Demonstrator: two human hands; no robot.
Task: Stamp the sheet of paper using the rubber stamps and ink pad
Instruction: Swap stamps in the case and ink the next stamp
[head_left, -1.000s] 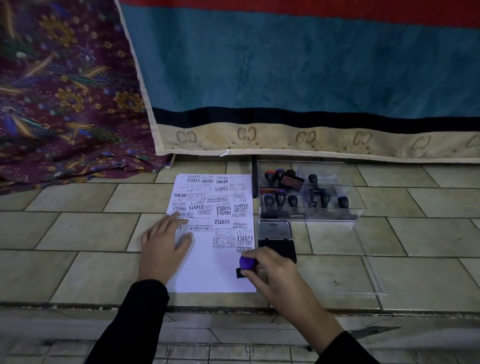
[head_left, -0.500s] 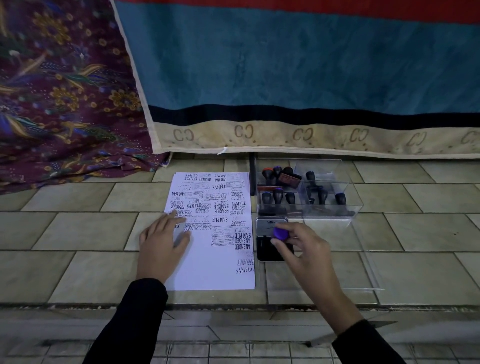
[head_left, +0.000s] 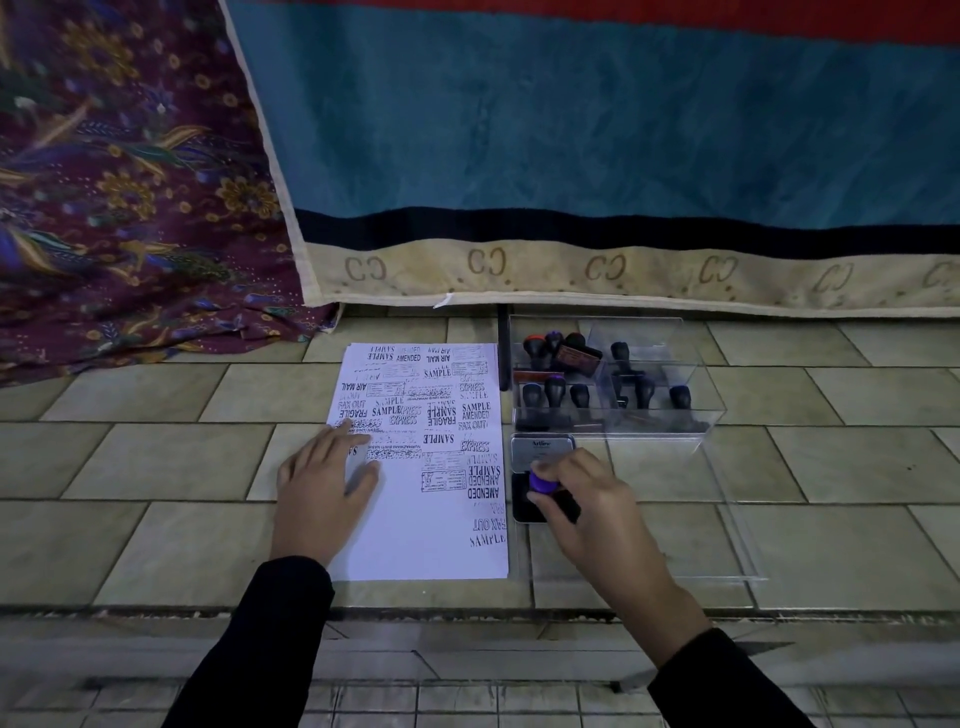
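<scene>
At centre right of the frame, our right grip (head_left: 587, 501) pinches the purple-topped stamp (head_left: 543, 483) on the ink pad (head_left: 521, 501); we press squarely. Our left grip (head_left: 324, 488), fingers flat, steadies the sheet (head_left: 431, 525) alongside.

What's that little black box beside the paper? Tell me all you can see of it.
It is the ink pad, a small flat case lying open on the tiles, just right of the sheet of paper and in front of the clear box of stamps. Its grey, metal-looking lid, labelled Artline, is swung open on the far side. The black pad faces up, and the right hand holds a purple-topped stamp down on it.
</scene>
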